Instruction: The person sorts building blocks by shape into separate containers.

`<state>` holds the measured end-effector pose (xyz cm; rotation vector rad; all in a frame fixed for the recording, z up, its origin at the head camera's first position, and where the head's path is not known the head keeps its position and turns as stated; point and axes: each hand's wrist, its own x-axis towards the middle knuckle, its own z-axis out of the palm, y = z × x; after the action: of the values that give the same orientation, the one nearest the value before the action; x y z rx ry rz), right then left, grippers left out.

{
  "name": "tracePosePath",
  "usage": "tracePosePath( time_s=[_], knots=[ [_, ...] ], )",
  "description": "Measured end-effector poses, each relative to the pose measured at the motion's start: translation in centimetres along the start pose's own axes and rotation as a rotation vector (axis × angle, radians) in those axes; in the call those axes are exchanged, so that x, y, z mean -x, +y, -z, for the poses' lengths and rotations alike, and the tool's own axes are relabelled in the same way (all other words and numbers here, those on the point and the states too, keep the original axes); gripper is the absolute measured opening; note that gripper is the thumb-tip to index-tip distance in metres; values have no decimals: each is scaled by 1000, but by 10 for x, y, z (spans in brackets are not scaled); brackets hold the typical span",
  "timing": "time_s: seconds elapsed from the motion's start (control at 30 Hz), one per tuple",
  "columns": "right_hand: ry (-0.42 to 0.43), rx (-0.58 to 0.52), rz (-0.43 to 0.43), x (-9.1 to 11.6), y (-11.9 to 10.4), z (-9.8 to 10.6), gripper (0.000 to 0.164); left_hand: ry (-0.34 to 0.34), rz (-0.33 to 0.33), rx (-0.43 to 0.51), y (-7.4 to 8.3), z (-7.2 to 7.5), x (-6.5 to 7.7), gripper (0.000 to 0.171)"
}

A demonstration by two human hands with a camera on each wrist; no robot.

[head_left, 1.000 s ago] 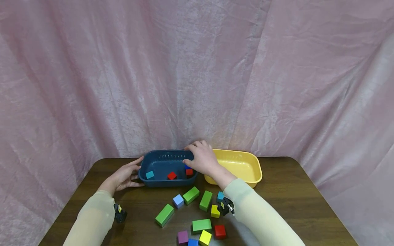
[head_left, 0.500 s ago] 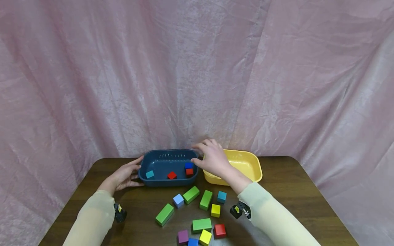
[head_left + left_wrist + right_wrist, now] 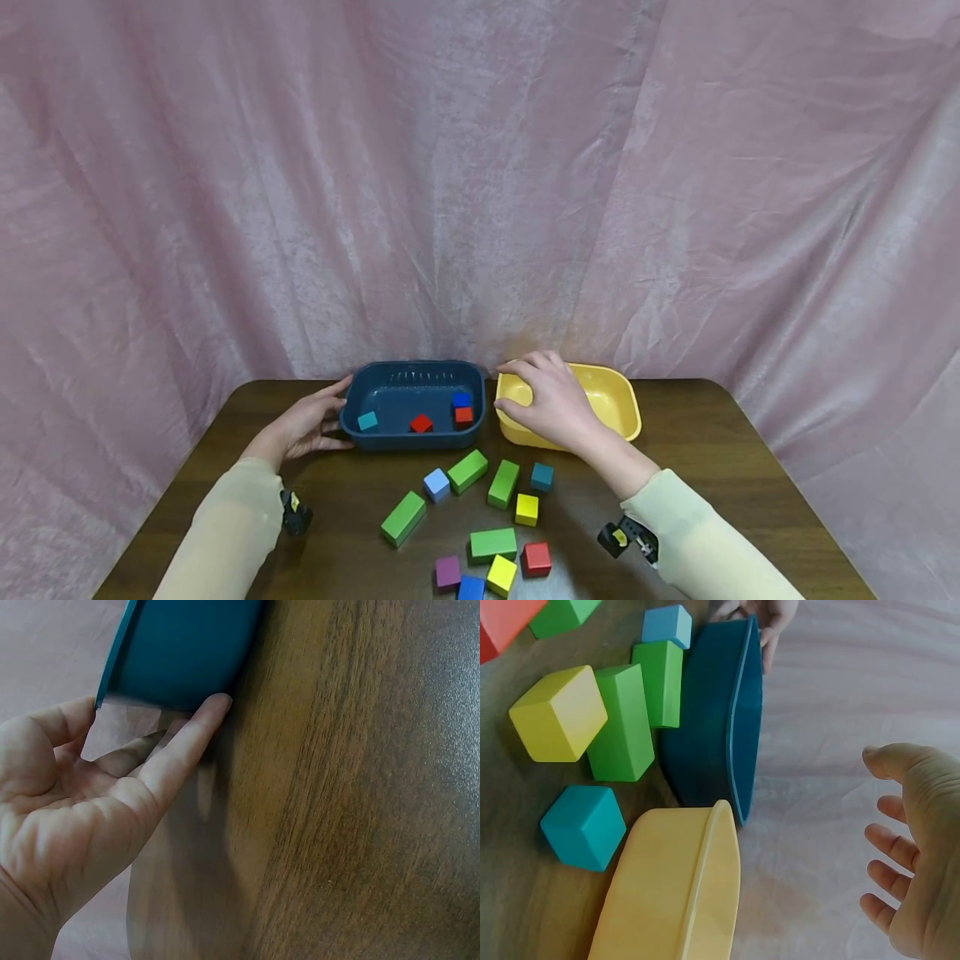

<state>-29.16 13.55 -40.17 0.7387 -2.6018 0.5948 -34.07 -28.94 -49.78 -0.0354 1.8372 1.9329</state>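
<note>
My left hand rests its extended fingers against the left end of a dark blue basin; the left wrist view shows fingertips on its rim and lower wall. In that basin lie a teal cube, two red blocks, one at the middle and one at the right end, and a blue block. My right hand hovers over the left part of a yellow basin, thumb and fingers apart, holding nothing. The right wrist view shows that hand above both basins' rims.
In front of the basins on the wooden table lie several green blocks, a light blue cube, a teal cube, yellow cubes, a red cube, a purple cube and a blue one. A pink curtain hangs behind.
My right hand has moved right, from the dark blue basin's right end to over the yellow basin, uncovering the blue block. The left hand stays at the dark blue basin.
</note>
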Motion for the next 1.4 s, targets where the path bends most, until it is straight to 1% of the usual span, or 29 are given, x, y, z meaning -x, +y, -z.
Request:
tracePosePath(
  time_s=[0.27, 0.47, 0.8, 1.0, 1.27, 1.4],
  knots=[
    [28, -7, 38, 14, 1, 10, 44, 1, 0, 1, 1, 0, 0, 64],
    [2, -20, 38, 33, 2, 13, 45, 6, 6, 4, 0, 0, -1, 63],
    [9, -1, 104, 61, 3, 19, 48, 3, 0, 8, -2, 2, -3, 64],
    [-8, 13, 117, 77, 4, 22, 51, 18, 2, 12, -1, 2, -2, 64],
    [-51, 22, 122, 99, 6, 23, 51, 11, 7, 15, 0, 1, -2, 64],
    [-83, 26, 109, 109, 7, 22, 51, 7, 9, 12, 0, 2, -2, 63]
  ],
)
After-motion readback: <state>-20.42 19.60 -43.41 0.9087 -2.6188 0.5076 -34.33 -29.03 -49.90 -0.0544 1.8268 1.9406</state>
